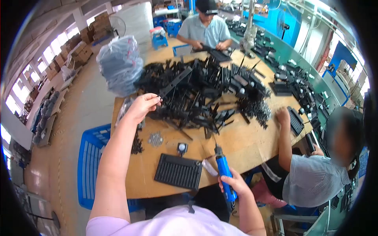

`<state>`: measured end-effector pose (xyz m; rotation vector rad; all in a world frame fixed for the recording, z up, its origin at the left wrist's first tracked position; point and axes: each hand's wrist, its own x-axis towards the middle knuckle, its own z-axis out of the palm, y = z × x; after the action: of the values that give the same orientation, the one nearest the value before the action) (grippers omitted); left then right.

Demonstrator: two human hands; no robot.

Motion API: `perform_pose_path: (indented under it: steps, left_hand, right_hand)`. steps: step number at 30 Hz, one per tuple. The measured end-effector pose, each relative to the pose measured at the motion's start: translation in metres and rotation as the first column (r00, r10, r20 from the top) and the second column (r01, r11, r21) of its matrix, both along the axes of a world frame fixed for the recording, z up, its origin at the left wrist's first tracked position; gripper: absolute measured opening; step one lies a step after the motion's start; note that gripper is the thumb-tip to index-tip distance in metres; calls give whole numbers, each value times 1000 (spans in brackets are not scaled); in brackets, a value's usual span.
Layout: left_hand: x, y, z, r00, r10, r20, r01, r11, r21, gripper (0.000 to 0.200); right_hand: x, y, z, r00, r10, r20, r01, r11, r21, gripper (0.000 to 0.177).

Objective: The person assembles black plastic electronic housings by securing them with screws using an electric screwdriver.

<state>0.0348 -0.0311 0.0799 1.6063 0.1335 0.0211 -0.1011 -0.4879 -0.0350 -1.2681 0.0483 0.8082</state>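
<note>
My left hand (143,106) is raised over the table's left part, thumb and fingers pinched round a tiny item too small to name. My right hand (236,183) is wrapped round a blue electric screwdriver (224,173), whose bit points away from me. Left of the screwdriver, a black ribbed tray (178,171) lies near the front edge. A small black part with a round silvery piece (182,148) sits just beyond the tray. Loose screws (155,139) form a small heap below my left hand, beside dark screws (137,144).
A big pile of black parts (197,90) covers the table's middle. One person (206,29) works across the table, another (315,177) at the right. A blue basket (87,169) stands at the left. A conveyor (271,51) with parts runs behind at the right.
</note>
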Motion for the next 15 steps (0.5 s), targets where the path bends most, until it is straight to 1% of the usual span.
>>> perform_pose_path:
  steps: [2, 5, 6, 7, 10, 12, 15]
  left_hand:
    - [-59, -22, 13, 997, 15, 77, -35, 966, 257, 6]
    - [-145, -30, -9, 962, -145, 232, -11, 827, 562, 8]
    - [-170, -36, -22, 944, -196, 267, -6, 797, 604, 9]
    - [-193, -44, -31, 906, -280, 317, -20, 719, 695, 9]
    - [-242, -60, -55, 895, -366, 256, 38, 635, 772, 8]
    - [-263, -62, -71, 906, -350, 237, 34, 618, 785, 8]
    - [-281, -61, -93, 909, -349, 228, 35, 609, 792, 9]
  right_hand:
    - [-1, 2, 0, 1000, -14, 27, 14, 1000, -3, 56]
    - [-2, 2, 2, 999, -13, 36, 13, 1000, 2, 58]
    - [-2, 2, 2, 999, -15, 38, 15, 1000, 12, 58]
    - [-2, 1, 1, 999, -19, 34, 18, 999, 31, 59]
    - [-1, 1, 3, 1000, -23, 7, 23, 999, 35, 59]
    - [1, 1, 3, 1000, 1, 22, -2, 1000, 30, 58]
    - [-1, 3, 7, 1000, -24, 7, 24, 999, 21, 56]
